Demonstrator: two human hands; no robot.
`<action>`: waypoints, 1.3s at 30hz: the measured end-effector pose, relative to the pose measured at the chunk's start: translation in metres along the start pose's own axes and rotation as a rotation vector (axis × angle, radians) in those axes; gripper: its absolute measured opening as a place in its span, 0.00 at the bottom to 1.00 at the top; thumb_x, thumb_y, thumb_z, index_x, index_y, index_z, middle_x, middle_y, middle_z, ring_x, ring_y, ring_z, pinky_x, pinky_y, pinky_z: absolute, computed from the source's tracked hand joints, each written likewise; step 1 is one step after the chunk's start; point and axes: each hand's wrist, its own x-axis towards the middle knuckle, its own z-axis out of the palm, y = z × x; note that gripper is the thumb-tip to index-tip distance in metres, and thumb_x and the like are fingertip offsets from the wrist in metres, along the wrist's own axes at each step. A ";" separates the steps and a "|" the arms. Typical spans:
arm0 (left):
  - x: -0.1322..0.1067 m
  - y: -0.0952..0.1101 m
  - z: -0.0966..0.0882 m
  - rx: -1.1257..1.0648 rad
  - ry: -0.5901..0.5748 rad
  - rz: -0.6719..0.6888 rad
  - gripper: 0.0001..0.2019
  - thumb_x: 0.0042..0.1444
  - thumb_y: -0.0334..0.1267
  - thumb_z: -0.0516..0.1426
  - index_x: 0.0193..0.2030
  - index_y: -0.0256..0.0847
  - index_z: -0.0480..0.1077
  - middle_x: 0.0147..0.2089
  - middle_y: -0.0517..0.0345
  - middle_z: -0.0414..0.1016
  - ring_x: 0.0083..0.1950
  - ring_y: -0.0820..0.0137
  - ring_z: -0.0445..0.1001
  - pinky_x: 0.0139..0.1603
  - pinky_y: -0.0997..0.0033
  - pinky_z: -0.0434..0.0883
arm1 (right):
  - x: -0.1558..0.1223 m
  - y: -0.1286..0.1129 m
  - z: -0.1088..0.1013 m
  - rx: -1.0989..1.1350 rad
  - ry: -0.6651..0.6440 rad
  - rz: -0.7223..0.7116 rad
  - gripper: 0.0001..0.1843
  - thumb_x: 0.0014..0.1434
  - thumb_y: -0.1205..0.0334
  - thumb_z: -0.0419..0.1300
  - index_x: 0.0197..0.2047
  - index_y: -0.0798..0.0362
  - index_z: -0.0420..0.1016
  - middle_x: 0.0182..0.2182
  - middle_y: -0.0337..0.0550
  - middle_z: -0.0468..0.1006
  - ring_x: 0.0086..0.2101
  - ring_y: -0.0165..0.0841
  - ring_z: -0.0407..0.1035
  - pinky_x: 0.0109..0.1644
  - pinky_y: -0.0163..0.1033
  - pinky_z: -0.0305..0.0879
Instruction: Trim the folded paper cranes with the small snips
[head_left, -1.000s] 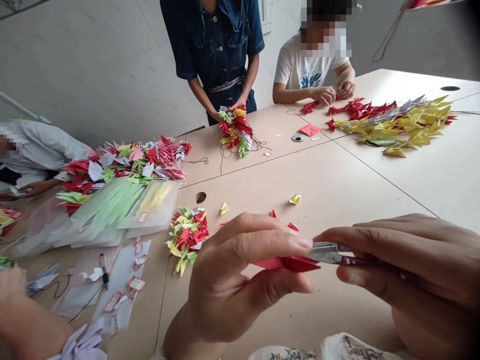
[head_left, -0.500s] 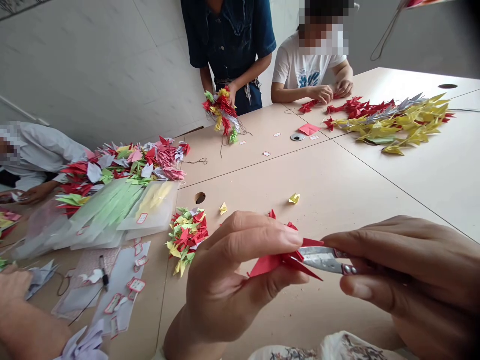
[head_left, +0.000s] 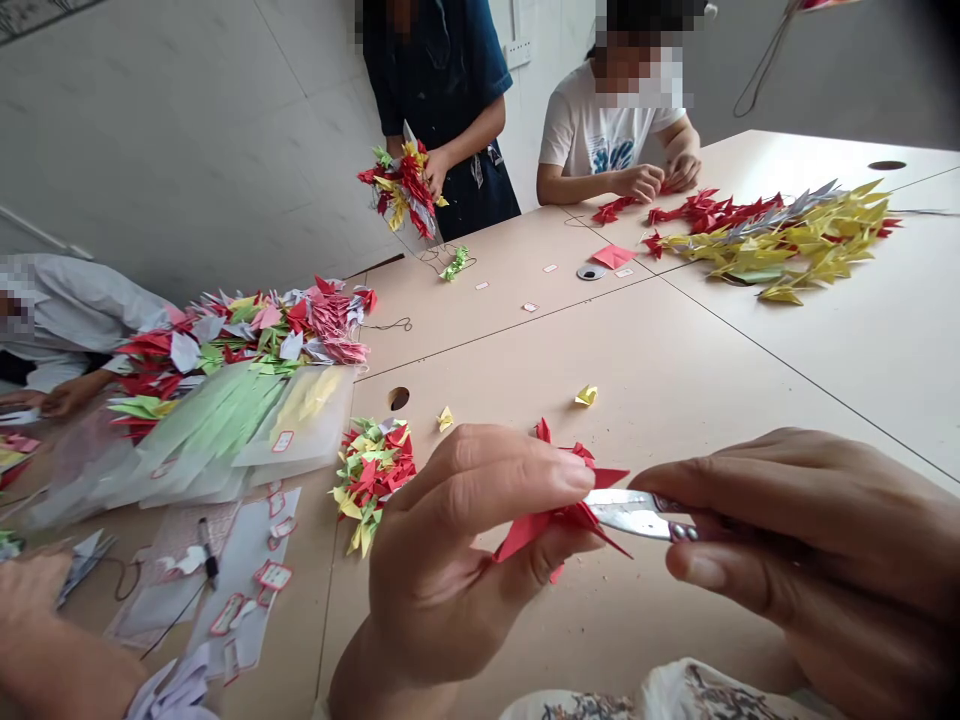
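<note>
My left hand (head_left: 472,530) pinches a red folded-paper crane (head_left: 525,530) between thumb and fingers, its points spreading to the right. My right hand (head_left: 817,540) is closed round the handles of small metal scissors (head_left: 634,515), largely hidden by the fingers. The silvery blades reach in among the crane's points close to my left fingertips; whether they bite the paper I cannot tell. Just beyond my left hand lie a small yellow folded piece (head_left: 586,396) and another yellow piece (head_left: 445,417). A cluster of small multicoloured paper cranes (head_left: 375,470) rests to its left.
Plastic bags (head_left: 202,430) of folded paper and a big heap of cranes (head_left: 255,320) fill the left side. Labels (head_left: 274,576) and a black pen (head_left: 208,550) lie nearer. Strung cranes (head_left: 817,240) lie far right. Several people work around the table (head_left: 750,420).
The scissors and my right hand have shifted slightly left with the crane. The standing person has lifted a crane bunch up and left, and a small green bunch now shows on the table.
</note>
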 end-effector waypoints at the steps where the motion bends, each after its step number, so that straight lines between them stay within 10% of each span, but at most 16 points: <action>1: 0.000 0.000 0.000 0.009 0.000 0.007 0.21 0.80 0.35 0.77 0.73 0.61 0.91 0.57 0.56 1.00 0.57 0.59 0.99 0.66 0.52 0.98 | 0.000 0.000 0.000 -0.003 0.004 -0.004 0.15 0.90 0.49 0.71 0.74 0.35 0.89 0.44 0.38 0.96 0.36 0.39 0.88 0.37 0.41 0.80; 10: 0.002 -0.004 0.005 0.101 0.082 0.017 0.11 0.83 0.51 0.74 0.68 0.64 0.92 0.52 0.63 0.99 0.51 0.63 0.98 0.64 0.51 0.95 | 0.013 -0.009 0.000 -0.008 0.018 -0.061 0.07 0.95 0.52 0.63 0.63 0.38 0.83 0.39 0.36 0.94 0.30 0.36 0.85 0.33 0.41 0.73; 39: -0.002 -0.002 0.006 0.074 0.125 0.009 0.08 0.85 0.49 0.75 0.58 0.52 0.86 0.57 0.62 0.97 0.58 0.69 0.96 0.66 0.63 0.94 | 0.006 -0.015 0.010 -0.091 0.056 -0.061 0.11 0.94 0.56 0.62 0.70 0.41 0.85 0.39 0.40 0.91 0.33 0.41 0.82 0.38 0.47 0.72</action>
